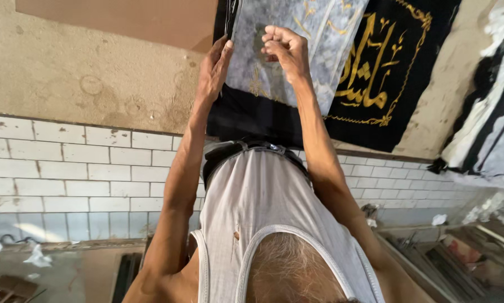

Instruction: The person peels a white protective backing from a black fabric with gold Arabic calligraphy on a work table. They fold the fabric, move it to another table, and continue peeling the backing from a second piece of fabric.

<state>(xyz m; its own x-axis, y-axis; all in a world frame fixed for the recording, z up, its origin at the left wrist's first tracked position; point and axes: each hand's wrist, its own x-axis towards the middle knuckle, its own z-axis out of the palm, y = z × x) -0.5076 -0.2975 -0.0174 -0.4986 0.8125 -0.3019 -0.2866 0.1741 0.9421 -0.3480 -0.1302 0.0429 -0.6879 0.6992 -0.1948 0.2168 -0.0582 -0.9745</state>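
Observation:
A grey sheet [319, 33] with gold embroidery lies over a black cloth [246, 115] at the edge of a beige worktop [67, 73]. My left hand [214, 66] lies along the sheet's left edge, fingers together and gripping it. My right hand [285, 49] rests on the sheet just to the right, its fingers curled and pinching the fabric. Both forearms reach out from my torso in a white vest [263, 196]. What lies under the right fingers is hidden.
A black cloth with gold embroidery and a gold border [392, 67] lies to the right of the sheet. A brown board [123, 17] sits at the top left. White tiles [67, 168] face the worktop's side. A black and white cloth [487, 112] and clutter [465, 258] are at the right.

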